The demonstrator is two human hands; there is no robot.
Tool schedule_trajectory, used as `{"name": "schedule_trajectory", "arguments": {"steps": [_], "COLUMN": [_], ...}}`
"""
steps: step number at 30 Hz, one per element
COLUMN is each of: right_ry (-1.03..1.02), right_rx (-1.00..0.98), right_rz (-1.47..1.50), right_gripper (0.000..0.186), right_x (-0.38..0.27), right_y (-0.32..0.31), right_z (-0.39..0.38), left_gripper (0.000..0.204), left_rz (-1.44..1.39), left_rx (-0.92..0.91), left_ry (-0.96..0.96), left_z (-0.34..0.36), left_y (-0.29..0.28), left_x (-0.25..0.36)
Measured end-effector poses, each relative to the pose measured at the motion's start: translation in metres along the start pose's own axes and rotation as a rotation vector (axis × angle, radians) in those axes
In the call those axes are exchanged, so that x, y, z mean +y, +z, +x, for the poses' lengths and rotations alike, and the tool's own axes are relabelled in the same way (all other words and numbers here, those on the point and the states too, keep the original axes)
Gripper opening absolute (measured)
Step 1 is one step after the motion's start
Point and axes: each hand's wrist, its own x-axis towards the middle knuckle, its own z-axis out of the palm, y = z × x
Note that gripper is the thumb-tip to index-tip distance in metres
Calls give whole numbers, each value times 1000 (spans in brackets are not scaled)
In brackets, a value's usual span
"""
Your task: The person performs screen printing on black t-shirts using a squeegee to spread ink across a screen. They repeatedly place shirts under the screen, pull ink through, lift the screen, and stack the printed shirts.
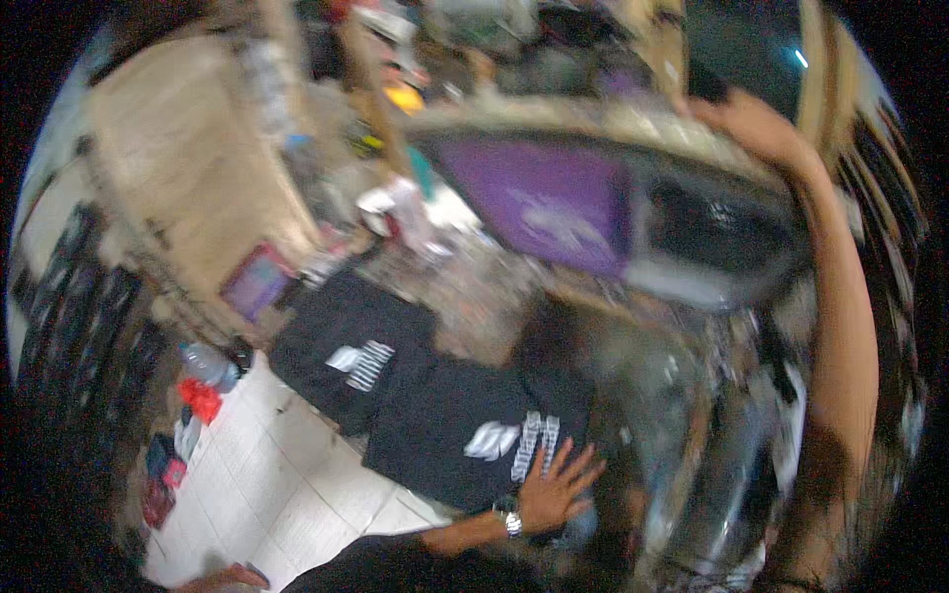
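My right hand [746, 124], its arm stretched up along the right side, holds the far edge of a raised screen-printing frame [554, 124]. The frame has a pale rim, a purple mesh panel and a dark section at its right; motion blurs it. My left hand [559, 489], with a silver wristwatch, lies with fingers spread over the lower right of a black shirt [435, 435] that bears a white print. Beside it, up and to the left, lies another black shirt [336, 331] with a similar print.
A tan board [188, 148] stands at the upper left, with a small purple-and-red frame [259, 282] near its foot. A clear plastic bottle [208, 364] and red crumpled stuff [201, 400] border the white tiled floor [277, 484]. Part of a limb [222, 578] shows lower left. Blurred clutter fills the back.
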Motion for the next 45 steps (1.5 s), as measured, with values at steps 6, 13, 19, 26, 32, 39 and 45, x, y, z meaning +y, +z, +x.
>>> {"name": "schedule_trajectory", "arguments": {"steps": [6,13,19,26,32,39,45], "right_ry": [254,226,183,116,90,-49,-112], "right_rx": [-56,-45,-26,-92,-126,-62,-135], "right_rz": [-27,52,56,127,179,78,22], "right_gripper": [97,99,89,79,81,60,59], "right_x": [-54,-57,-51,-54,-62,-41,-24], "right_y": [-14,-6,-6,-18,-15,-3,-7], "right_z": [-24,-39,-38,-42,-48,-28,0], "left_gripper": [76,53,50,53,61,63,69], "left_rz": [-274,-684,-334,-74,-354,-39,27], "left_rx": [92,340,-95,-29,20,-84,-148], "left_ry": [194,695,524,83,10,-233,-176], "left_z": [44,56,28,28,37,-31,-28], "left_y": [3,41,-8,-23,57,-46,-24], "left_x": [81,247,119,-6,-22,-32,-19]}}
